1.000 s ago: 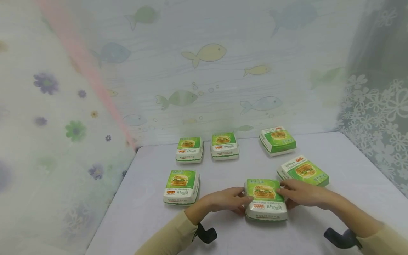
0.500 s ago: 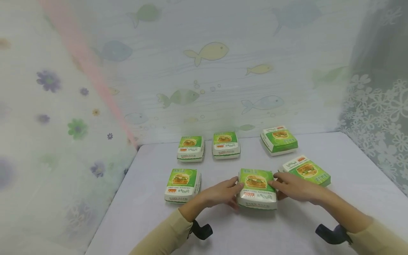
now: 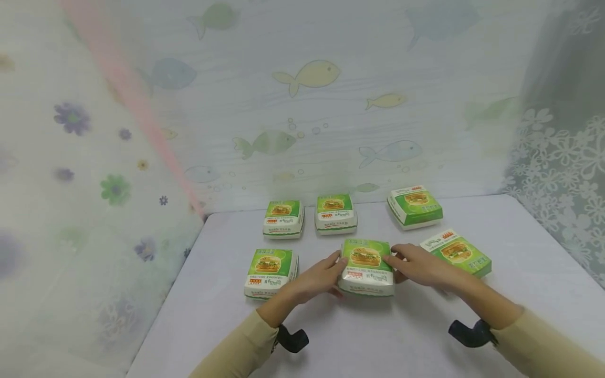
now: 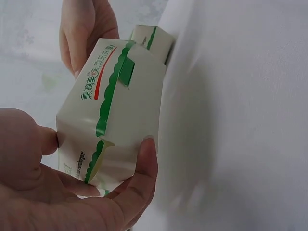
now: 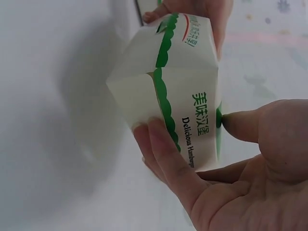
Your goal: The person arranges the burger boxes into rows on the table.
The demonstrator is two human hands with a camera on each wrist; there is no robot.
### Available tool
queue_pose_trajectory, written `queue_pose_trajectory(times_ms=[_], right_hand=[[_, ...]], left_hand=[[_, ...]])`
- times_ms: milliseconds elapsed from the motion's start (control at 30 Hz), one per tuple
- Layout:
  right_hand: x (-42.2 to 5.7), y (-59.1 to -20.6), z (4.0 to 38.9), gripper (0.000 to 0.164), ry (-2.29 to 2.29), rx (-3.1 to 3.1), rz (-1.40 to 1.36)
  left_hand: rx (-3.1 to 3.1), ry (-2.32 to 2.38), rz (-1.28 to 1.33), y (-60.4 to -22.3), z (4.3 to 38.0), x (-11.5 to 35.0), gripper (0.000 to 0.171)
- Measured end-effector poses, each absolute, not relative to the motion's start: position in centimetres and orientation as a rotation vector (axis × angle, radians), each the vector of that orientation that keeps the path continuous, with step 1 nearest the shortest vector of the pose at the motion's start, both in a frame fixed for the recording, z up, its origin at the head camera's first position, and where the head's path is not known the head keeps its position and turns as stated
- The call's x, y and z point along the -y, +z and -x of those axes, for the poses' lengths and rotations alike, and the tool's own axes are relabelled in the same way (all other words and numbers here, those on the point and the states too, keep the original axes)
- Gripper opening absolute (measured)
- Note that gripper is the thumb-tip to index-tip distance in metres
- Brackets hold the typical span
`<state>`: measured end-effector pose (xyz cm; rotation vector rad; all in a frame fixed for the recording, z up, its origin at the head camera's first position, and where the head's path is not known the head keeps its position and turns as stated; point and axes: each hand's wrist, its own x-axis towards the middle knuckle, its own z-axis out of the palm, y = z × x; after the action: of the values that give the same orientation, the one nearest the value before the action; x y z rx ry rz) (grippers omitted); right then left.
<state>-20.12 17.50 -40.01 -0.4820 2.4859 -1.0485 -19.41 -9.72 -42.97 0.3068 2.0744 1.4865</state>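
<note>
Between both hands a green and white hamburger box is held level, burger picture upward. My left hand grips its left side, thumb on the lid's edge and fingers under the lower edge, as the left wrist view shows. On the opposite side my right hand holds it the same way, thumb on top and fingers against the side and underside in the right wrist view. The box hangs above the white cloth, with a shadow beneath. Its lid is closed, with a small green tab at the front.
Left of the held box stands another hamburger box. Two more, a left one and a middle one, stand at the back. Angled boxes sit at right: a rear one and a nearer one. A fish-patterned curtain closes the back.
Both hands have carried the held box to the left and away from the person, off its earlier spot near the front. The other boxes have stayed in place.
</note>
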Motion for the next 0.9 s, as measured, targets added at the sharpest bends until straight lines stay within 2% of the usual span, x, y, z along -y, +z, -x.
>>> queue_pose_trajectory(times_ms=[267,900], right_hand=[[-15.8,-40.4,21.4,0.053,-1.073,-2.499,0.521],[-13.0,-41.3,22.9,0.05,-1.097,-2.465,0.456]], left_hand=[[-2.119,1.557,-0.244,-43.4,19.7,10.4,0.065],[-2.247,1.598,-0.073,-44.7,19.4,11.3,0.065]])
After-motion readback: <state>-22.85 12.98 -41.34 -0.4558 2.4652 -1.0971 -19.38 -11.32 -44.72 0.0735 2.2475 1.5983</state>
